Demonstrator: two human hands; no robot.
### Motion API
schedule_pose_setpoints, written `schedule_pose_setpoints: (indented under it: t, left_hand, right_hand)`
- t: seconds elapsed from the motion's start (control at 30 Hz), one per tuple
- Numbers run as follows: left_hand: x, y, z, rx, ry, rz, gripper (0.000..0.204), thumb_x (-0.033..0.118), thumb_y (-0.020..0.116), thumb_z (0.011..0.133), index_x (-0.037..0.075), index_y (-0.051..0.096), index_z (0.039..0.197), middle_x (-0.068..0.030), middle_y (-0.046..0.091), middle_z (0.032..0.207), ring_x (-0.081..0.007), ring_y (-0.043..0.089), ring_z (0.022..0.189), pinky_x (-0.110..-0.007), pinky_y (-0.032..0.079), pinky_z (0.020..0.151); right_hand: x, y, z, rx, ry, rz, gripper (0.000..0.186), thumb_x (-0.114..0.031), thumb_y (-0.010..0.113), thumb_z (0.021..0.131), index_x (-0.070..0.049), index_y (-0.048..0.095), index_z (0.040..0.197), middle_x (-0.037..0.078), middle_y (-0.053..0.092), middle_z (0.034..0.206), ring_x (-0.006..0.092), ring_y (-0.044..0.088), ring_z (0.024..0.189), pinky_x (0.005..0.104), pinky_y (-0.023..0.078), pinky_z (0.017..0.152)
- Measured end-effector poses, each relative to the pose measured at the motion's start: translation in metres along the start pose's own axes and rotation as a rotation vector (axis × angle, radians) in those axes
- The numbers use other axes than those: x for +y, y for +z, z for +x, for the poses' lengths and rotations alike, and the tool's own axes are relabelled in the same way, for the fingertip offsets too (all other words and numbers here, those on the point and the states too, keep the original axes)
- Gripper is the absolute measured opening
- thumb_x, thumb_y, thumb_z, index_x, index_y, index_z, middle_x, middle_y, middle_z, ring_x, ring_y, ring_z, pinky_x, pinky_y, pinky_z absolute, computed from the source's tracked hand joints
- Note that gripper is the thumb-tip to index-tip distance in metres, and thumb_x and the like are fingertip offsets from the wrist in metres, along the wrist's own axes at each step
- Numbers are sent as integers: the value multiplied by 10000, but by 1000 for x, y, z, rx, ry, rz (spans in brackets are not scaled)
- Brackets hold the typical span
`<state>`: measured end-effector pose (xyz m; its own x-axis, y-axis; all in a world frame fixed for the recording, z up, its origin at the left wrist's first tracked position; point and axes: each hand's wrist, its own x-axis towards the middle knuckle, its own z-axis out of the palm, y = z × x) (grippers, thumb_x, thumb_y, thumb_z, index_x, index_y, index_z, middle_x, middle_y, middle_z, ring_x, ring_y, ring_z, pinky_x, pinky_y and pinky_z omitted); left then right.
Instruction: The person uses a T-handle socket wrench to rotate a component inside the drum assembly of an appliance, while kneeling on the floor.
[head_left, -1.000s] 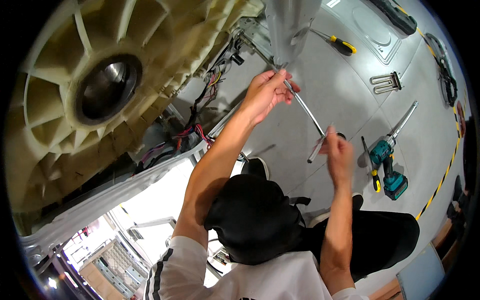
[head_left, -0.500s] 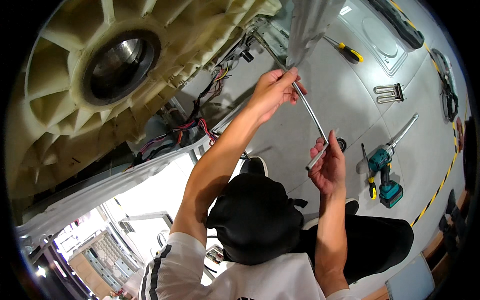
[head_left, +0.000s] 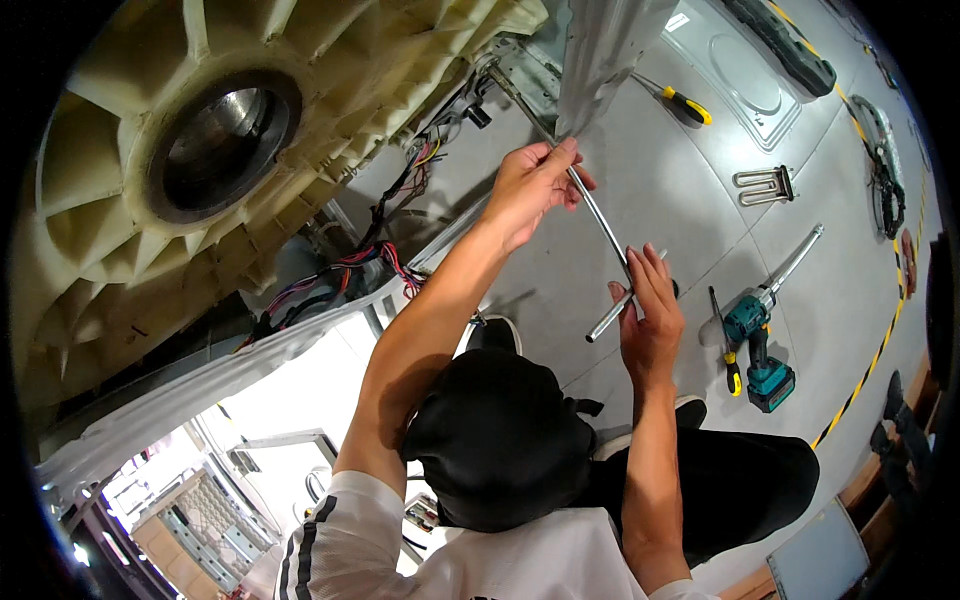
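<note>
A long silver T-handle wrench (head_left: 605,220) slants from the machine's lower metal corner toward me. My left hand (head_left: 530,188) is closed round its shaft, thumb on top. At the near end, my right hand (head_left: 650,320) has the crossbar between its thumb and straightened fingers. The bar's lower end sticks out left of that hand. The shaft's far end reaches a metal bracket (head_left: 535,85), where its tip is too small to make out. Left of the hands stands the opened machine, with a large ribbed cream plastic tub (head_left: 90,215) and a dark round hub (head_left: 228,145).
Bundled wires (head_left: 385,250) hang below the tub. On the floor to the right lie a teal cordless power tool (head_left: 755,335), a screwdriver (head_left: 733,375), another screwdriver (head_left: 688,105), a heating element (head_left: 765,186) and a metal panel (head_left: 740,75). Striped tape (head_left: 870,385) runs farther right.
The wrench's crossbar has turned a little. My right hand's fingers have straightened along it, while the left hand keeps its hold on the shaft. The whole view has shifted slightly.
</note>
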<state>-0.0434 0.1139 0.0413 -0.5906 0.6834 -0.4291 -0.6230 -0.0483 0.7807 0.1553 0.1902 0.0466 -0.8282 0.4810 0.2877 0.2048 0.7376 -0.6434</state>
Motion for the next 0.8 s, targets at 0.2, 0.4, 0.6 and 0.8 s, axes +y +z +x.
schedule_pose_setpoints:
  t: [0.2, 0.4, 0.6, 0.8]
  left_hand:
    - [-1, 0, 6, -54, 60, -10, 289, 295, 530, 900, 7, 517, 874, -133, 619, 745, -105, 524, 579, -233, 428, 525]
    - [5, -6, 0, -33, 12, 21, 260, 271, 511, 912, 19, 546, 856, -116, 627, 779, -89, 525, 593, -218, 435, 546]
    - [5, 0, 2, 16, 37, 46, 265, 280, 500, 917, 25, 549, 866, -111, 630, 791, -95, 548, 638, -223, 455, 573]
    - [4, 1, 4, 8, 36, 18, 265, 280, 502, 916, 25, 555, 862, -108, 628, 787, -99, 552, 643, -225, 453, 575]
  right_hand:
    - [-3, 10, 1, 23, 340, 322, 234, -136, 561, 860, 12, 584, 1040, 119, 656, 861, 237, 652, 731, 319, 533, 685]
    - [-15, -4, 14, -85, 1233, 1741, 338, -295, 460, 923, 28, 544, 977, 69, 619, 679, 181, 623, 580, 284, 542, 534]
    - [-7, -10, 18, -52, 1149, 1331, 406, -300, 494, 898, 29, 486, 1135, 103, 617, 882, 194, 629, 726, 308, 525, 683]
    - [2, -26, 13, 57, 50, -241, 677, -90, 708, 650, -19, 422, 1260, 118, 571, 1049, 303, 507, 1063, 484, 250, 1034]
